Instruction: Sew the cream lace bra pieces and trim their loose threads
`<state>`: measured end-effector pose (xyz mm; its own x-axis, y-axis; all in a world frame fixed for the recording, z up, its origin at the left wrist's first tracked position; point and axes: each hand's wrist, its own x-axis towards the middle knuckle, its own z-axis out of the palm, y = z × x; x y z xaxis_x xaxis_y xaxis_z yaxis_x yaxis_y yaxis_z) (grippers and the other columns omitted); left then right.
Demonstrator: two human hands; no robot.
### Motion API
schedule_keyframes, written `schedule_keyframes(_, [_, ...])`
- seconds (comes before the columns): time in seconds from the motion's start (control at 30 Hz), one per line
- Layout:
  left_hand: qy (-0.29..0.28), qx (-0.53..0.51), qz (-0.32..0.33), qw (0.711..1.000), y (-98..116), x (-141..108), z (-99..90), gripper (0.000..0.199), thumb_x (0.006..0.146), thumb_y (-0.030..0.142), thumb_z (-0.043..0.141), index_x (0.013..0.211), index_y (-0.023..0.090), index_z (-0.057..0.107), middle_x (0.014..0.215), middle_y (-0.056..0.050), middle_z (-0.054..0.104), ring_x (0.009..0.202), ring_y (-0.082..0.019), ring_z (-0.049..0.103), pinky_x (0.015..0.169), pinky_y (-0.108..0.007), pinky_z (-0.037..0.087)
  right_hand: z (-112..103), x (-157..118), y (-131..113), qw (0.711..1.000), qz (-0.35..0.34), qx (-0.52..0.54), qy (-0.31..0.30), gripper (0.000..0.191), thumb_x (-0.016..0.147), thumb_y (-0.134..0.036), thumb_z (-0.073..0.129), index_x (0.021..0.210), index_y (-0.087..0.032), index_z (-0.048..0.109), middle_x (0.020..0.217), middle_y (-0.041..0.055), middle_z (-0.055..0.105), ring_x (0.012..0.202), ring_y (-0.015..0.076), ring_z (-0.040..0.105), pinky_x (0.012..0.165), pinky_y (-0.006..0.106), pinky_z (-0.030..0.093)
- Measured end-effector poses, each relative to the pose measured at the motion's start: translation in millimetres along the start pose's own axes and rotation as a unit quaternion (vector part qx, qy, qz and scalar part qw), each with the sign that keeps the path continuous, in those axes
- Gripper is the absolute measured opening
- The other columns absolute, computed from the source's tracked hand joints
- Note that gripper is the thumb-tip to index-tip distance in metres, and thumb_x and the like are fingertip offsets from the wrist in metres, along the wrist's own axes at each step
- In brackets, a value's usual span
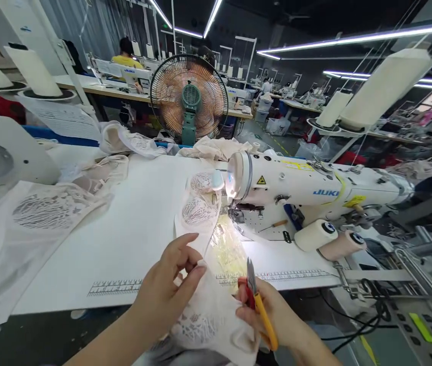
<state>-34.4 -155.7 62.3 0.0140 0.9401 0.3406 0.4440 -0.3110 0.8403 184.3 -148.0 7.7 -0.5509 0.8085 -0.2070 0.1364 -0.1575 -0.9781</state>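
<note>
A white lace garment [196, 325] hangs over the table's front edge, and its upper part runs back beside the sewing machine's needle area. My left hand [170, 284] pinches the garment's narrow edge between thumb and fingers. In my right hand [265, 310] are scissors [264, 317] with orange and red handles, their blades pointing up and away from me. The fingers of that hand also rest against the garment's right side. Behind my hands lies another lace cup [200, 211] of the same white fabric.
The sewing machine [292, 180] stands right of centre, with thread cones [316, 235] beside it. A ruler strip [292, 274] runs along the table's front. More lace pieces [40, 218] lie left. A fan [190, 99] stands behind.
</note>
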Motion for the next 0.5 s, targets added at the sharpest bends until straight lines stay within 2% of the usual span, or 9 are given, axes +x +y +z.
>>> schedule_keyframes(0.13, [-0.007,0.053,0.081,0.995,1.4,3.6,11.4,0.047,0.084,0.015,0.044,0.126,0.029,0.029,0.073,0.006,0.057,0.057,-0.007,0.052,0.051,-0.016,0.042,-3.8,0.3,-3.0,0.997,0.018,-0.071,0.025,0.029,0.068,-0.034,0.066,0.071,-0.019,0.042,0.068,-0.0021,0.048,0.058,0.0101,0.042,0.055,0.024,0.036])
schedule_keyframes(0.23, [-0.035,0.074,0.117,0.99,4.0,4.6,18.0,0.05,0.085,0.014,0.041,0.13,0.028,0.023,0.075,0.005,0.057,0.059,-0.007,0.053,0.052,-0.015,0.043,-6.5,1.7,-15.4,0.995,-0.035,-0.083,0.05,0.025,0.07,-0.033,0.063,0.074,-0.019,0.043,0.083,0.0038,0.058,0.072,0.0151,0.053,0.064,0.028,0.042])
schedule_keyframes(0.33, [-0.071,0.102,0.122,0.985,4.7,3.8,25.0,0.053,0.086,0.015,0.04,0.132,0.027,0.019,0.075,0.005,0.057,0.06,-0.008,0.055,0.055,-0.016,0.045,-7.2,5.5,-35.3,0.983,-0.116,-0.106,0.092,0.022,0.072,-0.031,0.063,0.075,-0.02,0.045,0.09,0.0065,0.061,0.082,0.0185,0.055,0.069,0.031,0.042])
schedule_keyframes(0.4, [-0.088,0.11,0.117,0.983,4.2,2.7,29.1,0.053,0.086,0.017,0.039,0.133,0.028,0.017,0.075,0.005,0.058,0.061,-0.009,0.057,0.055,-0.017,0.046,-6.6,9.6,-47.4,0.975,-0.153,-0.12,0.105,0.022,0.071,-0.03,0.065,0.075,-0.02,0.046,0.084,0.0046,0.061,0.077,0.0169,0.054,0.066,0.03,0.042])
schedule_keyframes(0.5, [-0.113,0.111,0.103,0.982,3.8,1.0,32.6,0.053,0.087,0.019,0.038,0.133,0.029,0.015,0.077,0.004,0.06,0.064,-0.011,0.059,0.056,-0.02,0.046,-4.9,16.6,-57.1,0.973,-0.173,-0.119,0.096,0.021,0.07,-0.029,0.067,0.077,-0.02,0.049,0.076,0.0008,0.059,0.067,0.0136,0.05,0.061,0.027,0.041])
